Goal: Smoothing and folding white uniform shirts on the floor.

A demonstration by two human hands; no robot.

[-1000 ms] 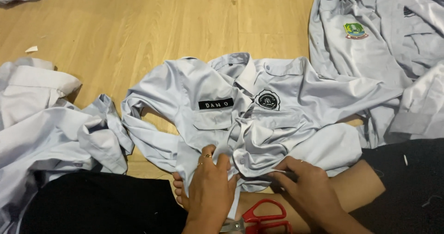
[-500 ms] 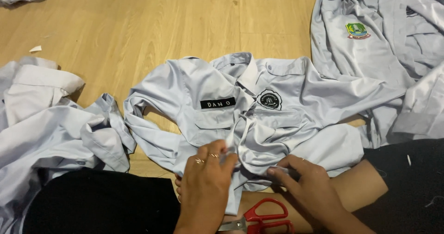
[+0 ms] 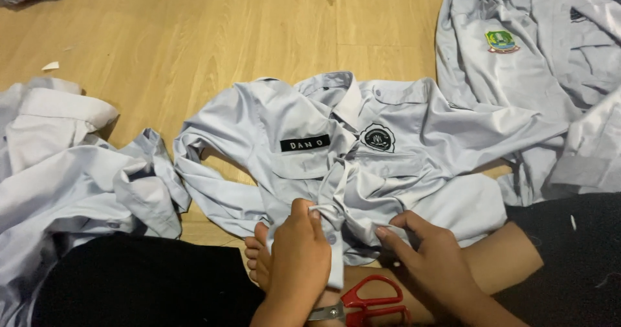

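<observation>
At the far left a heap of pale shirts (image 3: 65, 172) is lying crumpled on the wooden floor (image 3: 213, 36), soft cotton folded over itself, with black cloth (image 3: 136, 282) covering the person's lap just below it. Moving toward the middle, a light grey-white shirt (image 3: 401, 165) is spreading flat across the boards, collar pointing away from the person, a black name strip (image 3: 305, 143) and a round badge (image 3: 378, 137) on its chest. Its buttoned front strip (image 3: 336, 236) is running lengthways straight toward the person, and both hands are meeting it at the near end. The left hand (image 3: 299, 249) is closing its grip on the strip's edge, thumb and fingers pinching the fabric into a ridge. The right hand (image 3: 430, 256) is sitting just beside it on the right, fingertips pinching a fold of the same shirt. Red-handled scissors (image 3: 362, 301) are lying between the wrists, untouched, closer to the left hand. At the far right another pale shirt (image 3: 530, 62) with a coloured crest is lying rumpled.
</observation>
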